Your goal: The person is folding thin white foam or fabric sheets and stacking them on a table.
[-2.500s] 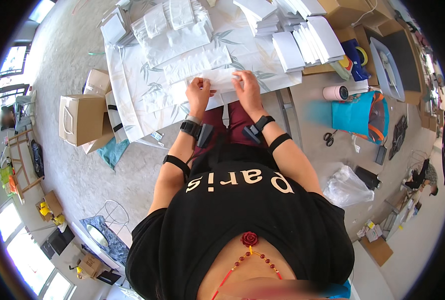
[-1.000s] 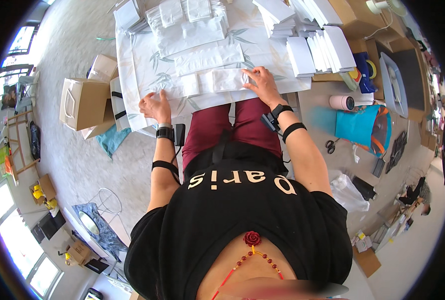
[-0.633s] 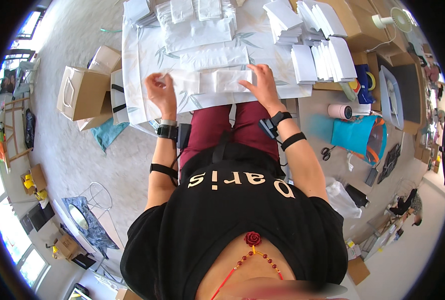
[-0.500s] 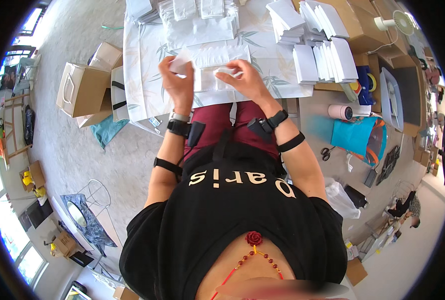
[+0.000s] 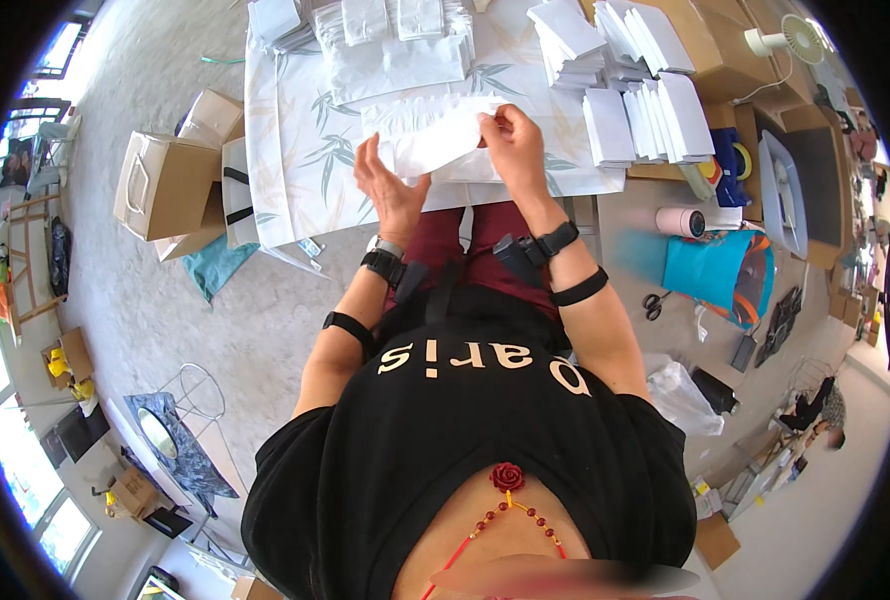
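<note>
Head view, left to right. Cardboard box [image 5: 157, 188], on the floor beside the table. White stack [image 5: 275, 20], at the far left table corner, neatly piled. White bags [image 5: 400, 72], layered flat, two smaller packets on top. Left hand [image 5: 393, 195], fingers spread, thumb apart, at the near left end of the sheet; contact cannot be told. White strip [image 5: 405, 112], flat on the tablecloth [image 5: 290, 195], partly covered. White sheet [image 5: 435, 147], one, held tilted above the table; apparently mid-handling, not yet set down. Right hand [image 5: 515, 150], thumb and finger pinching the sheet's right end. White bundles [image 5: 655, 120], stacked at right, seemingly finished; remaining count unclear.
</note>
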